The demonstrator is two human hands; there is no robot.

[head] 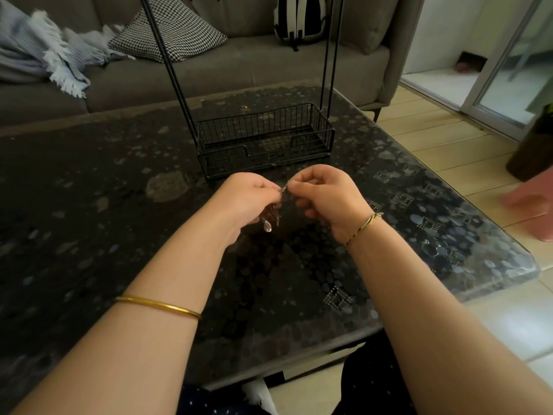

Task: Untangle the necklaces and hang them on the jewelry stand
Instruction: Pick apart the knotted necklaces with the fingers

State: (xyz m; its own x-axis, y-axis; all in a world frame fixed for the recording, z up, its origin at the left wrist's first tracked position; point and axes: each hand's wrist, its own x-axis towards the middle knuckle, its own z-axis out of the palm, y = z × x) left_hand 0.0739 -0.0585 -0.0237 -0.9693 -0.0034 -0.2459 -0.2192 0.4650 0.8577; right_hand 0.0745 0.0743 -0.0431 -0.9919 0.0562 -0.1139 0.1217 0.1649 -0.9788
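Note:
My left hand and my right hand are held close together above the dark table, just in front of the jewelry stand. Both pinch a thin silver chain between thumb and fingertips. A tangled clump of necklaces hangs under my left hand, with a clear drop pendant at the bottom. The black wire jewelry stand has a basket base and tall upright rods running out of view at the top. Nothing hangs on the visible part of the stand.
The dark patterned glass-topped table fills the lower view, its right corner rounded. Behind it is a grey sofa with a checked cushion and a pale blanket. A pink object lies on the floor at right.

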